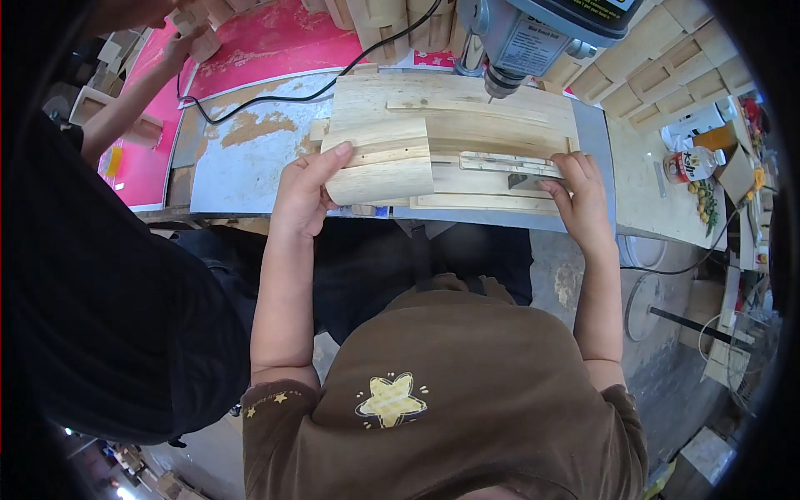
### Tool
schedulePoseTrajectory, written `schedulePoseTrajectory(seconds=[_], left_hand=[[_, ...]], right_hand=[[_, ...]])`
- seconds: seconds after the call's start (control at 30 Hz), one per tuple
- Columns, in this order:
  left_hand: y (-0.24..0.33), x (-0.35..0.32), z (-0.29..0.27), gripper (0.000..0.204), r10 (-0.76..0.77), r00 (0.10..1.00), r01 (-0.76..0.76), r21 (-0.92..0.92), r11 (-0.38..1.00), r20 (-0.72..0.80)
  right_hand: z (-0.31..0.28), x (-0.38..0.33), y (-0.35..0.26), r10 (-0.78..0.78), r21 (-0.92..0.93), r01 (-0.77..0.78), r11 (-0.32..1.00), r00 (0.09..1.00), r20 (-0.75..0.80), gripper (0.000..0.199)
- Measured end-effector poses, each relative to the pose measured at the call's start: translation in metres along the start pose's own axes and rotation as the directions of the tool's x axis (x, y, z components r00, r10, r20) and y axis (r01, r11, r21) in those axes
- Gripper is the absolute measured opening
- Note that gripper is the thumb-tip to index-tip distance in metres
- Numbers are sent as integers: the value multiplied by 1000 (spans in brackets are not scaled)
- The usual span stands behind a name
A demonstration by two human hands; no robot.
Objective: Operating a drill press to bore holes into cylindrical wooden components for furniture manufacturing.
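Observation:
My left hand (306,187) grips a light wooden panel (379,162) by its left edge, thumb on top. Two small dark holes show in the panel's face. My right hand (577,196) pinches the right end of a narrow pale wooden strip (504,162), which has a flat dark grey metal piece (527,181) beneath it. The strip lies right of the panel, over a wooden work board (458,92) with raised strips. Above the board hangs the chuck (503,81) of a bench drill, a thin bit pointing down.
A co-worker's hand (187,42) holds a wooden piece at the upper left. A black cable (312,96) crosses the table. Wooden boxes (667,62) are stacked at the back right, with a plastic bottle (693,164) nearby. Sawdust lies on the pink sheet (283,37).

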State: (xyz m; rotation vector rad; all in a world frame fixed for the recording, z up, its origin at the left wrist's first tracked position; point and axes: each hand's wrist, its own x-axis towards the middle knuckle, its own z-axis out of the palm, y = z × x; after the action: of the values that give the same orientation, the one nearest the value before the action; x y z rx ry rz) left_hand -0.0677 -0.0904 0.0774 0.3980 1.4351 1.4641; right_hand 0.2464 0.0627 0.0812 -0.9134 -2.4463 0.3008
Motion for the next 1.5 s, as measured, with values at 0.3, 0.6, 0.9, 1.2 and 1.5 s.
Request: schedulePoseTrajectory(seconds=[0.3, 0.6, 0.9, 1.2, 1.5], left_hand=[[-10, -10, -8, 38, 520, 842, -516, 485, 706, 139], [-18, -13, 7, 46, 660, 672, -709, 549, 442, 336], [-50, -5, 6, 88, 696, 710, -674, 392, 626, 111], [-45, -7, -5, 77, 471, 882, -455, 270, 849, 7], [-5, 33, -72, 76, 639, 616, -451, 459, 766, -461]], right_hand=[[-10, -12, 1, 34, 14, -35, 999, 999, 16, 32], [-6, -8, 5, 22, 88, -20, 996, 1000, -18, 33], [-3, -11, 12, -2, 42, 6, 999, 996, -94, 35], [-3, -11, 12, 65, -10, -65, 998, 998, -5, 39], [-2, -8, 9, 34, -16, -35, 999, 998, -48, 37]])
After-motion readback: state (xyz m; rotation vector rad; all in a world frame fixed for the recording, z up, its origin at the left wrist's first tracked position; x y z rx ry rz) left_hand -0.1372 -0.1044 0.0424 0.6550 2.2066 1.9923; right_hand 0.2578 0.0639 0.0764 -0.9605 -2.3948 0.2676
